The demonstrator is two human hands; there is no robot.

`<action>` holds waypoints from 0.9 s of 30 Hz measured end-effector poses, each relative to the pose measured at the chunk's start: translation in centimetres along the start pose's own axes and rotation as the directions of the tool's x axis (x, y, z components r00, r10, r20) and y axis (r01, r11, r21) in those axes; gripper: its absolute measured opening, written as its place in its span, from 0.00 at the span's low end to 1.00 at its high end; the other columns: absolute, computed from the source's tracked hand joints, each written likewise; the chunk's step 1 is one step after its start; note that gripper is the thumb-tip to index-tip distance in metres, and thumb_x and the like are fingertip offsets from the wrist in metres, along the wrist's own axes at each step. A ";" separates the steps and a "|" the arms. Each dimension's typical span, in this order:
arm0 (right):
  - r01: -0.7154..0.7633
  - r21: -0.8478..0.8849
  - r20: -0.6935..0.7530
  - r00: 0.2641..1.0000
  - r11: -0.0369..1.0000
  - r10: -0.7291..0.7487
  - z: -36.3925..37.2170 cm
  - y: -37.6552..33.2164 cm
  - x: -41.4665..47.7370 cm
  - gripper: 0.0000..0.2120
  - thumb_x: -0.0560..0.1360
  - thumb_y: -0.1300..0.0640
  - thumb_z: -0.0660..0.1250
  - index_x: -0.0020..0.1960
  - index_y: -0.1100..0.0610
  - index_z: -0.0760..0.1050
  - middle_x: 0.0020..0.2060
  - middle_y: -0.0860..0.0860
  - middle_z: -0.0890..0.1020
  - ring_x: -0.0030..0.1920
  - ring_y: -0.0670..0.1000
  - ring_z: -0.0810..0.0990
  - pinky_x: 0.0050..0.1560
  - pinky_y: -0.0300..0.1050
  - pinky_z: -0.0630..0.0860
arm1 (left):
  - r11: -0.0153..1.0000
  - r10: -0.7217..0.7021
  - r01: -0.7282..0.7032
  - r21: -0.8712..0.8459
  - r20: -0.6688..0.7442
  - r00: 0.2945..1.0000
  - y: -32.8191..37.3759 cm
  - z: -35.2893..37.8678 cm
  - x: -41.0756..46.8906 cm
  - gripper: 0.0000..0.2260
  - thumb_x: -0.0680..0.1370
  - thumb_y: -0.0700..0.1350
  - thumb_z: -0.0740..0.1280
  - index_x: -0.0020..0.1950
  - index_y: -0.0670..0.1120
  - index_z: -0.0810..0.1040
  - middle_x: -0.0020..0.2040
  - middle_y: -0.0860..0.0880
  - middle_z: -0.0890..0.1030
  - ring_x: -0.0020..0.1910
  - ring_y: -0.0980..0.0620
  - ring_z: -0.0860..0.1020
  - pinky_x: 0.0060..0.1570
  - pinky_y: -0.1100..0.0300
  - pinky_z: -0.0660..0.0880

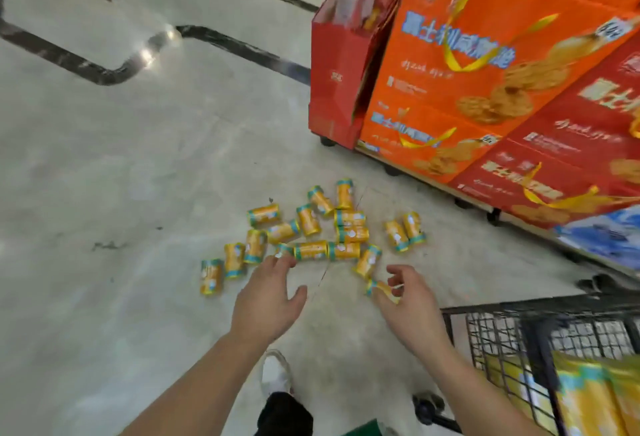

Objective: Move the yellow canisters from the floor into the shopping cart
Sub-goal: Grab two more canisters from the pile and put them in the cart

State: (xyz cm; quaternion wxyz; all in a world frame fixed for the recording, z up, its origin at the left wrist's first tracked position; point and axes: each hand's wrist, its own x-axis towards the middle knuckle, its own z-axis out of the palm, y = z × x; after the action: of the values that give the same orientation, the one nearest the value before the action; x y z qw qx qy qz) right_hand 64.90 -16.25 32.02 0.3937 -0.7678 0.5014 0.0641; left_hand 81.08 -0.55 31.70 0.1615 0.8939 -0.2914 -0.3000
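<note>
Several yellow canisters (310,250) with teal bands lie scattered on the pale floor in the middle of the head view. My left hand (268,300) reaches over them with fingers spread, its fingertips at one canister (282,249) and holding nothing. To the right, my right hand (407,300) has its fingers curled around a canister (375,286) that lies on the floor. The black wire shopping cart (519,307) stands at the lower right, with yellow canisters (588,397) inside it.
A display of orange and red biscuit boxes (467,72) on a wheeled base runs along the right side. A red carton stand (337,72) sits at its left end. Open floor (121,193) lies to the left. My shoe (275,371) is below my hands.
</note>
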 end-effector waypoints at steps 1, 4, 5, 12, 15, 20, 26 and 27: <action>-0.045 -0.007 0.020 0.999 0.999 0.045 2.1 0.7 1.8 0.22 0.72 0.50 0.73 0.63 0.54 0.73 0.52 0.50 0.78 0.53 0.52 0.78 0.54 0.48 0.75 | 0.998 0.022 -0.023 0.066 0.024 0.999 -1.5 0.9 1.9 0.22 0.74 0.57 0.62 0.66 0.51 0.70 0.62 0.52 0.72 0.62 0.50 0.72 0.53 0.53 0.75; -0.147 -0.103 0.051 0.987 0.984 0.153 8.4 5.4 8.0 0.23 0.73 0.51 0.72 0.65 0.54 0.72 0.56 0.51 0.78 0.57 0.53 0.77 0.53 0.44 0.71 | 0.968 0.112 -0.133 0.214 0.108 0.988 -5.4 6.0 7.8 0.20 0.77 0.55 0.63 0.67 0.51 0.70 0.63 0.52 0.71 0.63 0.50 0.71 0.50 0.54 0.74; -0.168 -0.160 0.060 0.982 0.973 0.179 10.6 7.7 10.1 0.24 0.73 0.50 0.71 0.66 0.55 0.71 0.58 0.52 0.78 0.60 0.54 0.77 0.55 0.45 0.71 | 0.952 0.141 -0.172 0.252 0.139 0.980 -6.7 8.5 9.8 0.20 0.76 0.55 0.63 0.67 0.51 0.71 0.63 0.51 0.71 0.63 0.49 0.71 0.51 0.53 0.74; -0.189 -0.527 0.110 0.952 0.829 0.287 23.8 25.8 24.7 0.37 0.71 0.46 0.72 0.74 0.55 0.60 0.68 0.57 0.69 0.67 0.60 0.70 0.65 0.54 0.71 | 0.834 0.263 -0.341 0.433 0.231 0.937 -15.0 27.9 25.1 0.29 0.73 0.55 0.67 0.72 0.49 0.64 0.69 0.45 0.67 0.67 0.43 0.68 0.61 0.47 0.69; -0.081 -0.615 0.166 0.959 0.784 0.230 27.7 32.0 29.8 0.45 0.70 0.45 0.72 0.78 0.53 0.51 0.73 0.56 0.63 0.71 0.60 0.65 0.69 0.53 0.66 | 0.784 0.238 -0.333 0.523 0.243 0.940 -18.2 35.0 31.9 0.38 0.71 0.55 0.70 0.76 0.49 0.56 0.74 0.42 0.61 0.71 0.40 0.62 0.67 0.44 0.65; 0.049 -0.669 0.242 0.958 0.741 0.155 31.0 38.2 33.8 0.42 0.71 0.45 0.72 0.77 0.50 0.53 0.71 0.53 0.67 0.69 0.59 0.68 0.66 0.53 0.67 | 0.725 0.189 -0.306 0.617 0.249 0.950 -21.4 42.0 38.7 0.45 0.67 0.51 0.75 0.76 0.49 0.52 0.71 0.36 0.64 0.70 0.35 0.64 0.64 0.37 0.65; 0.032 -0.631 0.208 0.970 0.775 0.129 30.8 38.7 33.6 0.36 0.70 0.48 0.71 0.74 0.50 0.61 0.65 0.52 0.72 0.62 0.58 0.73 0.57 0.52 0.72 | 0.781 0.239 -0.309 0.544 0.197 0.951 -21.5 41.8 40.8 0.35 0.66 0.44 0.75 0.70 0.49 0.63 0.56 0.41 0.74 0.56 0.36 0.74 0.46 0.41 0.75; 0.000 -0.610 0.188 0.971 0.793 0.145 30.4 38.2 33.3 0.36 0.70 0.47 0.71 0.73 0.50 0.61 0.64 0.52 0.72 0.62 0.58 0.73 0.55 0.52 0.73 | 0.801 0.243 -0.311 0.511 0.197 0.950 -21.1 41.0 40.4 0.35 0.65 0.44 0.75 0.70 0.49 0.64 0.57 0.42 0.74 0.56 0.37 0.74 0.45 0.42 0.75</action>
State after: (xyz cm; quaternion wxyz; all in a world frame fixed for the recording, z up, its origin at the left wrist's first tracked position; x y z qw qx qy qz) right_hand 58.80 -27.01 -25.77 0.1789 -0.8209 0.4359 0.3226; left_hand 90.47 -13.80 -27.43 -0.0704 0.8307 -0.5004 -0.2337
